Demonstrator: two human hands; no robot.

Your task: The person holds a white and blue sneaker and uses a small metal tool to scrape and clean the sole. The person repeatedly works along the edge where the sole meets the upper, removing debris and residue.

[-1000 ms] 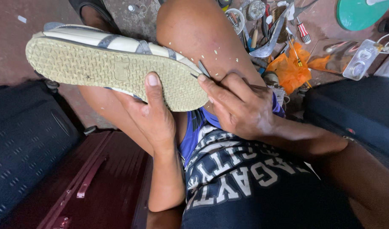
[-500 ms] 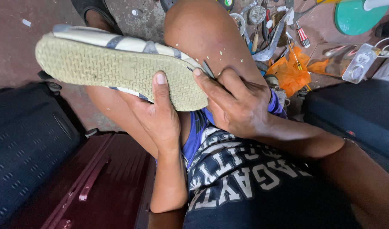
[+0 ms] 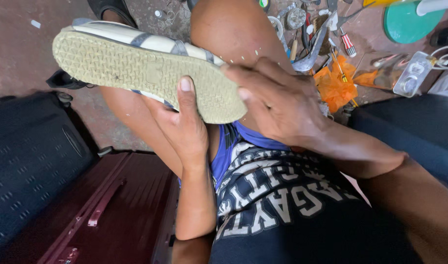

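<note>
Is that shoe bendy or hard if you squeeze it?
The shoe probably bends some: its sole looks thin and rubbery. It seems light, since the left hand props it mostly with a thumb. The textured tread likely keeps it from slipping.

Head camera looks steeply down, close

This is an informal repair workshop set up on a bare concrete floor. A heap of metal hand tools, a red-striped screwdriver among them, lies loose on that floor, with orange plastic scraps just beside it. A maroon suitcase and a dark suitcase lie well apart from the heap.
</note>
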